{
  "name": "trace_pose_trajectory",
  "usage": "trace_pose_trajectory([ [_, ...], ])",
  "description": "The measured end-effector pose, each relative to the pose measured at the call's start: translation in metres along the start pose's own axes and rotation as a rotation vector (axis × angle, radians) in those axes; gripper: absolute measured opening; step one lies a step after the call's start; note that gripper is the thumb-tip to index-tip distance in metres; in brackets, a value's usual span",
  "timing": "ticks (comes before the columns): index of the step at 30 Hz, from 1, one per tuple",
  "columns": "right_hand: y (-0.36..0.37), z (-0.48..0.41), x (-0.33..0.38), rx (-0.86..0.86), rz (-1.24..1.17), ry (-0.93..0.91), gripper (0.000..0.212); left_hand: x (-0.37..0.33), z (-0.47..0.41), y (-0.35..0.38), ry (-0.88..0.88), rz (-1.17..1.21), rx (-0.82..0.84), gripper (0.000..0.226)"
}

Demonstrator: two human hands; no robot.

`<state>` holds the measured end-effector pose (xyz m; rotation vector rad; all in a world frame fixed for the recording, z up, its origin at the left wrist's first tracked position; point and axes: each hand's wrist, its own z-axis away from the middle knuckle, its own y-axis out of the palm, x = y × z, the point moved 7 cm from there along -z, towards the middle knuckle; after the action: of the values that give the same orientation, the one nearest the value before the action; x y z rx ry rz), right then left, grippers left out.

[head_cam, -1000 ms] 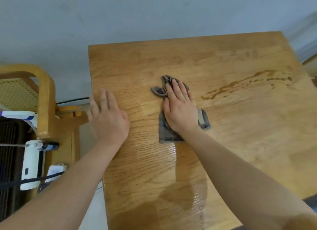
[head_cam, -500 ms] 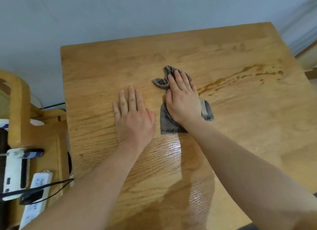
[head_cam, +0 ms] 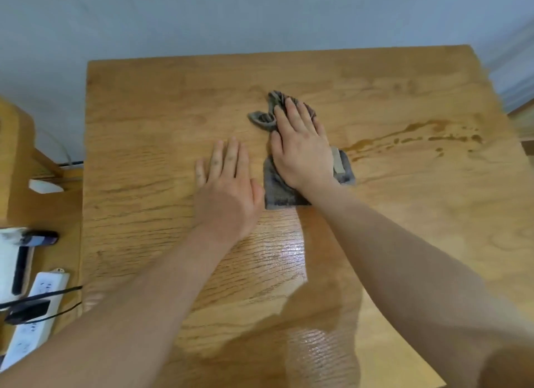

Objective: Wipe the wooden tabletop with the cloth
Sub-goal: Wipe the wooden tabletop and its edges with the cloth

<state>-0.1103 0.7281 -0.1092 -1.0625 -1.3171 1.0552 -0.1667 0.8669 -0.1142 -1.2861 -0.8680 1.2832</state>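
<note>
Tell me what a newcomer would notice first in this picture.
First, two hands at the middle of the wooden tabletop: the right hand presses flat on a grey cloth, the left hand lies flat on bare wood beside it. Next, a brown streak of liquid lies to the right of the cloth.

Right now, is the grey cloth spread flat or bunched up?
Bunched: the grey cloth lies crumpled under the right hand, folds sticking out beyond it.

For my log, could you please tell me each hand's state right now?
Left hand: open, flat on the table.
Right hand: open, pressing the cloth.
</note>
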Motion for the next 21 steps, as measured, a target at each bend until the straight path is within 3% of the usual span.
trace_pose_trajectory([
  [7,-0.009,0.174,-0.010,0.073,0.022,-0.223,0.049,-0.016,-0.019,0.005,0.028,0.018,-0.039,0.059],
  [10,-0.010,0.126,-0.016,0.050,-0.005,-0.200,0.049,-0.019,-0.020,0.001,0.049,0.020,-0.059,0.059],
  [15,-0.006,0.002,-0.026,-0.017,0.011,0.008,0.053,-0.022,-0.017,-0.003,0.039,0.020,-0.083,0.058],
  [21,-0.015,0.158,-0.030,0.019,0.022,-0.105,0.050,-0.020,-0.018,-0.002,0.046,0.008,-0.073,0.059],
])
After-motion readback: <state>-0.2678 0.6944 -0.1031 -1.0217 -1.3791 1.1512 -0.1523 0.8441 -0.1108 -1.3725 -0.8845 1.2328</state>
